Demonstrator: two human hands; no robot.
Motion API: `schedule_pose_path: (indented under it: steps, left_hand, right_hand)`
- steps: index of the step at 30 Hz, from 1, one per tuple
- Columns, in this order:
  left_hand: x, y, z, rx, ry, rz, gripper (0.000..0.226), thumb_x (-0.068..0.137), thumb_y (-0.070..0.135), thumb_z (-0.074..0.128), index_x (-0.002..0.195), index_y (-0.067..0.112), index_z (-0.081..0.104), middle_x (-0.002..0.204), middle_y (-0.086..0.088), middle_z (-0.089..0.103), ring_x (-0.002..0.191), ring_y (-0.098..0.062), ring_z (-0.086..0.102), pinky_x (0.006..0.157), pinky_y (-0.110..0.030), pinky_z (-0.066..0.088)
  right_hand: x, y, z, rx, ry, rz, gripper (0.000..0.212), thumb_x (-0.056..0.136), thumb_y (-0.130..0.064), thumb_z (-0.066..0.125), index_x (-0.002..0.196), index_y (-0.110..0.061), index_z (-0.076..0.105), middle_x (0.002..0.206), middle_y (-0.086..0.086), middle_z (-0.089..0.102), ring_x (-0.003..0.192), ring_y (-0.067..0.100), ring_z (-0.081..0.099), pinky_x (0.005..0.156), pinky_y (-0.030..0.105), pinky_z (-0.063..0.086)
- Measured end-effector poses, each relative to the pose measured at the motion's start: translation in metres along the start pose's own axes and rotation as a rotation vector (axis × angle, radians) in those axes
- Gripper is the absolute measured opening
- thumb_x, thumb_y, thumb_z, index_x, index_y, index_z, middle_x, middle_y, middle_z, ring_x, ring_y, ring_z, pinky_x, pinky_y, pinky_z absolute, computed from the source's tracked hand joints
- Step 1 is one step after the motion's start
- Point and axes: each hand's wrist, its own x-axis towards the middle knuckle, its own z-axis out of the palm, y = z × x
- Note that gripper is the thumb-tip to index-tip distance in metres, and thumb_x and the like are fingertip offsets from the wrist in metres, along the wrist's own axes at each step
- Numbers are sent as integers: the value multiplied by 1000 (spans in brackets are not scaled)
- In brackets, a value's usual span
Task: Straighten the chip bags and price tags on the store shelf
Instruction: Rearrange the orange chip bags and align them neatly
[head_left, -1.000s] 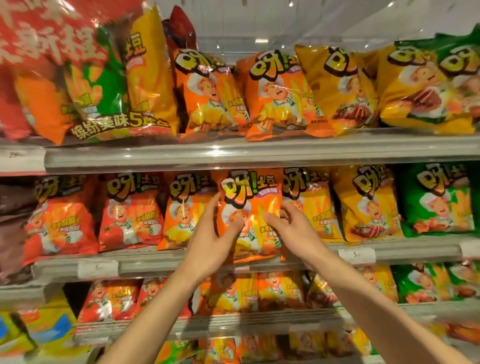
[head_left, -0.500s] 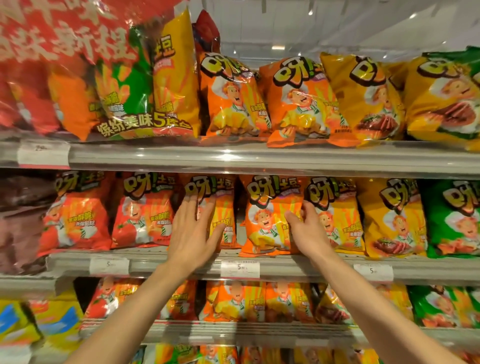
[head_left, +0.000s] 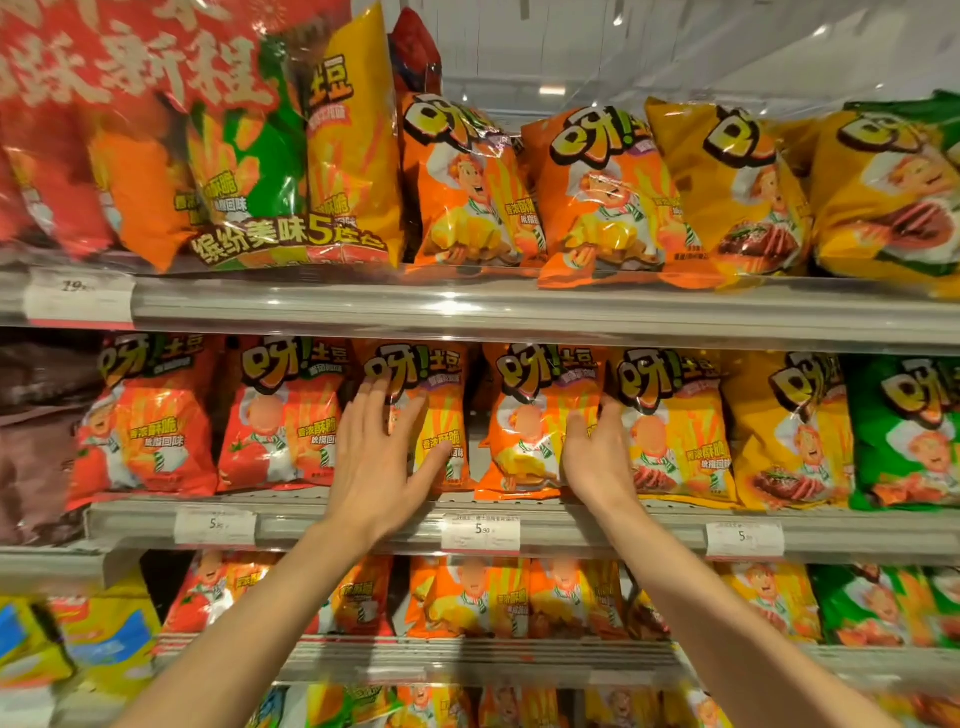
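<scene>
On the middle shelf (head_left: 597, 525) stands a row of chip bags. My left hand (head_left: 382, 457) lies flat, fingers spread, on the front of an orange-yellow bag (head_left: 441, 415). My right hand (head_left: 597, 457) presses with open fingers against the right edge of the neighbouring orange bag (head_left: 524, 421), between it and a yellow-orange bag (head_left: 675, 431). Neither hand grips a bag. White price tags sit in the shelf rail: one (head_left: 480, 532) below the orange bag, one (head_left: 215, 526) to the left, one (head_left: 744, 539) to the right.
Red bags (head_left: 280, 415) stand left of my hands; yellow (head_left: 784, 431) and green (head_left: 904, 431) bags stand to the right. The upper shelf (head_left: 467, 306) holds larger bags and a tag (head_left: 78, 301). Lower shelves hold more bags.
The orange bag I held out in front with both hands is back upright in the row. My left hand moved onto the bag to its left; my right hand stays at its right edge.
</scene>
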Motion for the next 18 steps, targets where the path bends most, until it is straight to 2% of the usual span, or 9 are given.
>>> schedule_pose_path:
  steps: [4, 6, 9, 12, 14, 18]
  left_hand:
    - [24, 8, 1, 4, 17, -140, 68, 93, 68, 39, 146, 26, 37, 153, -23, 25, 144, -39, 18, 115, -54, 26]
    - [33, 9, 5, 37, 1, -197, 74, 90, 73, 36, 149, 29, 34, 157, -23, 19, 145, -40, 17, 113, -54, 27]
    - [38, 11, 11, 101, -39, -233, 83, 86, 81, 29, 153, 30, 29, 157, -26, 19, 145, -42, 17, 110, -54, 31]
    - [37, 10, 14, 75, -16, -235, 81, 87, 78, 35, 151, 30, 32, 157, -24, 21, 142, -42, 22, 105, -54, 36]
    - [34, 8, 14, 12, 31, -218, 75, 89, 73, 42, 150, 30, 35, 156, -20, 21, 140, -40, 22, 105, -55, 37]
    - [19, 7, 11, -61, 135, -152, 67, 92, 62, 51, 147, 26, 39, 153, -19, 23, 141, -37, 22, 106, -55, 34]
  right_hand:
    - [-10, 2, -4, -188, 89, -211, 56, 104, -28, 42, 151, -4, 24, 150, 16, 36, 138, 32, 37, 109, 41, 35]
    - [-15, 2, -8, -318, 177, -358, 57, 102, -31, 45, 148, -4, 27, 146, 20, 36, 135, 35, 39, 110, 45, 38]
    - [-17, -3, -1, -650, 171, -523, 60, 100, -53, 39, 144, -13, 39, 147, 22, 38, 140, 38, 33, 116, 55, 27]
    - [-13, -10, 17, -869, 75, -506, 78, 91, -73, 31, 146, -19, 41, 150, 21, 38, 143, 39, 29, 117, 63, 15]
    - [-12, -10, 23, -863, 76, -462, 80, 89, -74, 33, 146, -18, 41, 150, 20, 39, 143, 37, 29, 117, 62, 17]
    - [-19, -3, 17, -721, 192, -477, 70, 90, -63, 43, 141, -14, 43, 144, 18, 43, 140, 35, 31, 114, 52, 30]
